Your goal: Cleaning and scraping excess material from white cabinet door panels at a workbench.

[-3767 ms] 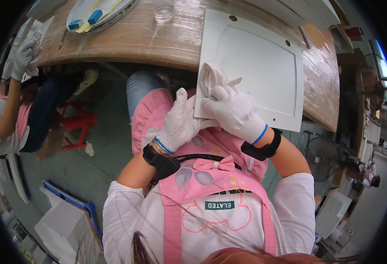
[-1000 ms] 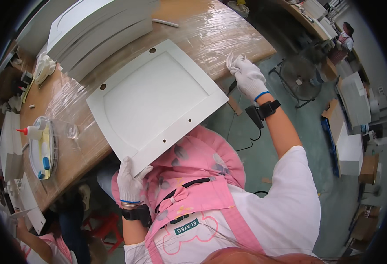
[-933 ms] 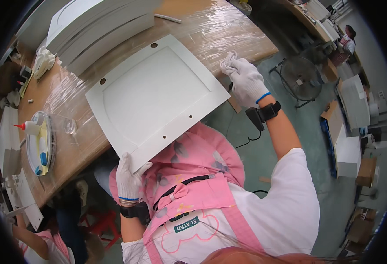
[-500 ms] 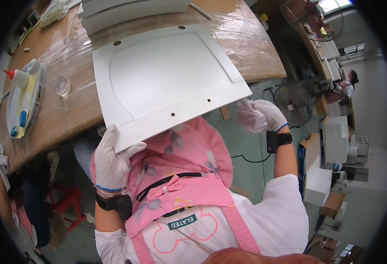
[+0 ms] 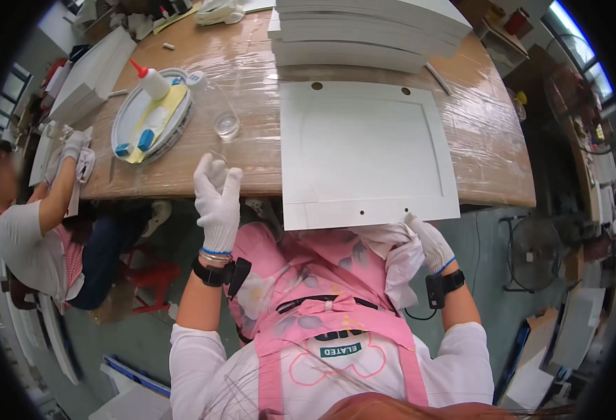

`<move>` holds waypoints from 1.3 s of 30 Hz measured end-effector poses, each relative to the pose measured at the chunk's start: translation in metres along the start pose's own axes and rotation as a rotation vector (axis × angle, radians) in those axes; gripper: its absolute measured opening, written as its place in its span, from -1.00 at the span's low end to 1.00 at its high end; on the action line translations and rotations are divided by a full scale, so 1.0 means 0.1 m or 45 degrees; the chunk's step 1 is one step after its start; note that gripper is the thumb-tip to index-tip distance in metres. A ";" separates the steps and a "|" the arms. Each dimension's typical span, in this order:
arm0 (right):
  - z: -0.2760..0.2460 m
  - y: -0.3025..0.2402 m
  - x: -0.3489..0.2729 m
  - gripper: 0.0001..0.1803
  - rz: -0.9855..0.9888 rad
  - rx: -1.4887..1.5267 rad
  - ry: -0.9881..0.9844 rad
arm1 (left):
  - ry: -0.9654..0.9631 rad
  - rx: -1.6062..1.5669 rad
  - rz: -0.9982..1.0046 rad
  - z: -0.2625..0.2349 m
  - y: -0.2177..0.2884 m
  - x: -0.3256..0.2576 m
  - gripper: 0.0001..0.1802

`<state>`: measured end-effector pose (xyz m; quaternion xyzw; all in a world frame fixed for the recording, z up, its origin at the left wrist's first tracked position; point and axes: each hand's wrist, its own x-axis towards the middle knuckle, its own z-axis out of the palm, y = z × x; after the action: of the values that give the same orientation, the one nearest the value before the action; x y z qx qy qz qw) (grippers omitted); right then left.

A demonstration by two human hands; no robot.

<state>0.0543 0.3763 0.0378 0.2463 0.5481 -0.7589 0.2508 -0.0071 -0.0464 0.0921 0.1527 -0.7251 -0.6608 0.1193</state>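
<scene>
A white door panel with a recessed centre lies flat on the table, its near edge overhanging toward my lap. Two dark round holes sit along its far edge, and two small holes along the near one. My right hand, in a white knit glove, is closed on a pale cloth at the panel's near right corner. Its fingertips come up to the panel's edge; whether they press on it is hard to see. Left of the panel and apart from it, my gloved left hand is raised with fingers loosely bent and apart, holding nothing.
A stack of white panels stands behind. To the left are an oval tray with a red-tipped white bottle and blue blocks, and a clear bottle. A co-worker sits far left; a fan stands right.
My left hand has let go of the panel's corner and moved away to the left. The panel now lies squarer to me. My right hand has come in to its near edge with the cloth.
</scene>
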 end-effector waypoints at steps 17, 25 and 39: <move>-1.08 0.50 -0.77 -0.61 -0.086 -0.085 0.046 | -0.537 0.285 0.305 0.80 0.59 0.51 -0.24; -1.09 0.52 -0.72 -0.50 -0.190 -0.583 0.084 | -1.046 1.037 0.722 1.72 0.94 -0.70 -0.08; -1.36 0.84 -0.73 -0.58 -0.113 -0.456 0.138 | -1.113 1.382 1.358 2.44 0.82 -0.67 -0.20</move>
<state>0.1773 0.4911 -0.0125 0.2139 0.6976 -0.6450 0.2272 -0.0412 0.2102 0.1515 -0.4377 -0.8949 -0.0801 0.0346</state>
